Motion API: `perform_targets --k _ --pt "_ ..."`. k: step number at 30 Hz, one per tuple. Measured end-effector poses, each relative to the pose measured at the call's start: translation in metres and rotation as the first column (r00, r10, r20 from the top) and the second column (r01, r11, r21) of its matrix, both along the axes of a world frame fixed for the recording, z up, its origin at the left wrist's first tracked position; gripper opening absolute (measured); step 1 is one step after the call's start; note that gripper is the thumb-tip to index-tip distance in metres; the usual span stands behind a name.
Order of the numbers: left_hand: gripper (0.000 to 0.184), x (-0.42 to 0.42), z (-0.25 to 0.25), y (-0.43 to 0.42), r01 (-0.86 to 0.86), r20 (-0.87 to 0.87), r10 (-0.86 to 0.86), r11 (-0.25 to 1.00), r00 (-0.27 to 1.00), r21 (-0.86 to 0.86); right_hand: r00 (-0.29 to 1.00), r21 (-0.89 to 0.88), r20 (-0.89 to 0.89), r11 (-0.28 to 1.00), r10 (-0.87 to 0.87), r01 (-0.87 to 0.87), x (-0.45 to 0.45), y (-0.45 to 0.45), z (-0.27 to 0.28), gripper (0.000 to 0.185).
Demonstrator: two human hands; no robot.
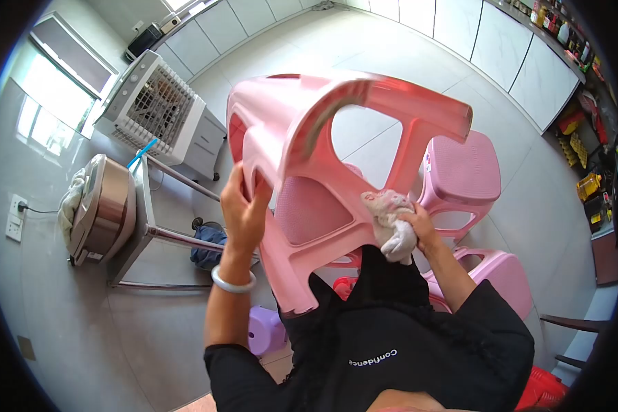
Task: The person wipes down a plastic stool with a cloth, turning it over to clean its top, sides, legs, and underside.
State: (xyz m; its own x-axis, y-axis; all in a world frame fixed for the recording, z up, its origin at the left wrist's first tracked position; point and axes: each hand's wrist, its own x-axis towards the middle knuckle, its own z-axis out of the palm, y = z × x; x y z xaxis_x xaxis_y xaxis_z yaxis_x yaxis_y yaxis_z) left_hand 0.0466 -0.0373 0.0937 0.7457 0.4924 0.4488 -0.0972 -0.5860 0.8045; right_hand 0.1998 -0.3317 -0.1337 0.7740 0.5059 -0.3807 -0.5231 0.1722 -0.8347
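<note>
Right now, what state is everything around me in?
Held pink stool: tilted, gripped by left hand
Cloth: bunched in right hand
Upper right pink stool: upright
Plug: in wall socket
Cabinet doors: shut
Bracelet: worn, left wrist
Air cooler: upright; power, cannot tell

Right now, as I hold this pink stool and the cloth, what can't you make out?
In the head view:
Part of the held pink stool: hidden behind the cloth.
Purple item: partly hidden by your black clothing.
Red item at lower right: cut off by the bottom edge.
Labels on the bottles at upper right: too small to read.
</note>
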Motion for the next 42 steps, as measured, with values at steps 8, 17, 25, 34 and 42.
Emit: perform_targets --k 8,17,25,34,42 --pt "0.051 0.070 0.085 -0.018 0.153 -0.424 -0.048 0.964 0.904 0.216 0.789 0.185 -0.409 0.889 0.458 -0.419 -0.055 0.016 -0.027 0.033" --pt "0.072 0.113 0.062 -0.050 0.630 -0.630 -0.410 0.759 0.659 0.166 0.458 0.354 -0.674 0.798 0.579 -0.488 -0.130 0.074 -0.036 0.023" --pt "0.068 0.103 0.026 0.030 0.250 -0.662 0.411 0.699 0.626 0.670 0.523 0.287 -0.680 0.843 0.513 -0.455 -0.121 0.064 -0.045 0.027" --pt "0.091 0.085 -0.003 0.116 -0.148 -0.636 0.464 0.862 0.617 0.485 0.833 0.134 -0.148 0.845 0.533 -0.517 -0.023 0.083 0.005 0.037" --pt "0.092 0.085 -0.040 0.133 -0.003 -0.709 0.371 0.887 0.599 0.462 -0.061 -0.190 0.976 0.957 0.207 0.218 0.082 0.203 0.034 0.044"
